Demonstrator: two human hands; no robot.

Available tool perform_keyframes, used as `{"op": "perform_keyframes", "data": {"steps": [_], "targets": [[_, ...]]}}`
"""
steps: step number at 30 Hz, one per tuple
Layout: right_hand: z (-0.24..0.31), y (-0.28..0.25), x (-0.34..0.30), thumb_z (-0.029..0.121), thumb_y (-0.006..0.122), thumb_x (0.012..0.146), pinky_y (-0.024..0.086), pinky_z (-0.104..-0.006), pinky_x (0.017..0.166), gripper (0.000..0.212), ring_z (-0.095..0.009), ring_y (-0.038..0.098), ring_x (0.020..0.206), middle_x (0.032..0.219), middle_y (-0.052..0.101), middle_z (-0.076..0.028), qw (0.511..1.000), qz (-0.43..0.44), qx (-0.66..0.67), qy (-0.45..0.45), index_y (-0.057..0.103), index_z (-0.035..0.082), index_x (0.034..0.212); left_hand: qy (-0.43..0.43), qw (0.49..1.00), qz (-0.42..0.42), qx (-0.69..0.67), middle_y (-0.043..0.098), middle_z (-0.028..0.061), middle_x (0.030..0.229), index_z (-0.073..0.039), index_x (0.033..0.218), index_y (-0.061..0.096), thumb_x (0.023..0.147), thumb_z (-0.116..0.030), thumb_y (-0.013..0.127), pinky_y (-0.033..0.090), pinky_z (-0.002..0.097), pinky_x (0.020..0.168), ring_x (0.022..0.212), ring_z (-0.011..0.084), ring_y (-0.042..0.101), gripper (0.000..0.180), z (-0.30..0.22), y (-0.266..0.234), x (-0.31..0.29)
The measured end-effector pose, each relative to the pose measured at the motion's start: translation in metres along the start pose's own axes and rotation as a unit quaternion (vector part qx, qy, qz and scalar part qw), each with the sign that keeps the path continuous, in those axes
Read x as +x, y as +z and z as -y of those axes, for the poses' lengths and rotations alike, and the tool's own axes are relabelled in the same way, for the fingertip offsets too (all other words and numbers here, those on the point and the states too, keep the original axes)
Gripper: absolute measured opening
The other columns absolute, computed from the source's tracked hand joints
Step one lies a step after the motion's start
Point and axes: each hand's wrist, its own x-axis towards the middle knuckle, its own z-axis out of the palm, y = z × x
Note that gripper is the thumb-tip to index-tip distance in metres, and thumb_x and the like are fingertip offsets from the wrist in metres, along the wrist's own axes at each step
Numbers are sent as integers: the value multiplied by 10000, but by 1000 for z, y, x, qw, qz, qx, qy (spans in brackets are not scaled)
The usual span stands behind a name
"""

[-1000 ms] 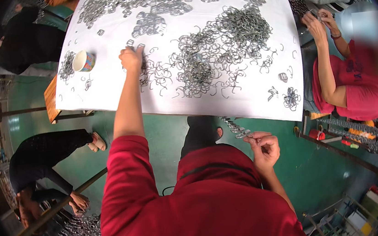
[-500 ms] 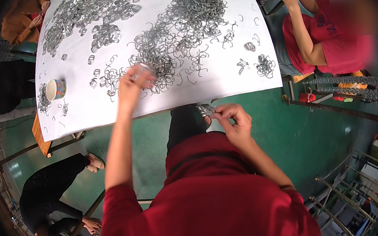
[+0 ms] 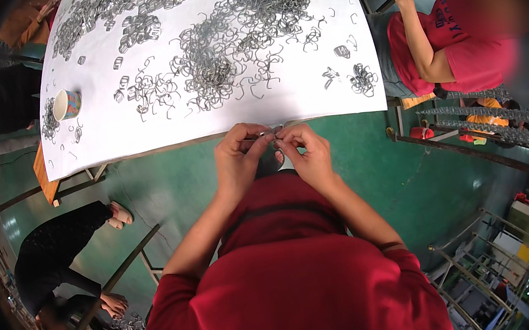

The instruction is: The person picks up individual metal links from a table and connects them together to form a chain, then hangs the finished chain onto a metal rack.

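Just off the near edge of the bench [image 3: 114,145], the left hand [image 3: 236,155] and the right hand [image 3: 308,152] are meeting, both pinching small metal pieces [image 3: 277,129], seemingly in a joining step, the next move probably calling for careful lining-up.

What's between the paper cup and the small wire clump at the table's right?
In the head view: metal links, a wide spread of bent wires, metal pieces.
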Motion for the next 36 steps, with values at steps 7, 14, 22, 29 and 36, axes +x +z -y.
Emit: {"op": "perform_keyframes", "data": {"steps": [7,14,22,29,36], "targets": [[-38,-12,52,127,636,831,471,-323,594,91,-222,619,724,837,621,-94,986,47,-151,41,615,51,878,-15,998,-29,52,663,31,882,-7,894,647,808,19,668,479,188,606,717,60,607,92,3,-5,-15],[-93,40,126,134,640,799,479,-382,682,82,-272,609,762,820,596,-76,916,152,-371,-6,623,53,795,-26,998,-45,40,656,31,894,-4,911,659,814,24,659,476,191,632,748,57,590,101,6,-8,-23],[-88,29,132,115,617,816,469,-409,752,78,-311,589,868,890,581,-146,923,198,-330,22,602,45,847,-32,997,-64,20,652,36,906,5,941,654,826,36,639,483,193,661,771,62,587,120,11,-14,-28],[5,-11,69,-23,593,828,484,-270,604,166,-154,615,779,882,591,-83,974,131,84,164,483,26,942,-17,995,-99,-2,675,47,843,6,931,640,824,21,639,491,208,651,743,81,627,107,14,-15,-28],[37,-1,19,-95,589,825,521,-228,620,246,-138,637,784,880,591,-94,954,68,213,199,438,31,973,15,996,-92,4,658,52,901,11,949,615,819,52,642,491,191,633,764,79,619,139,5,-13,-26]]}}
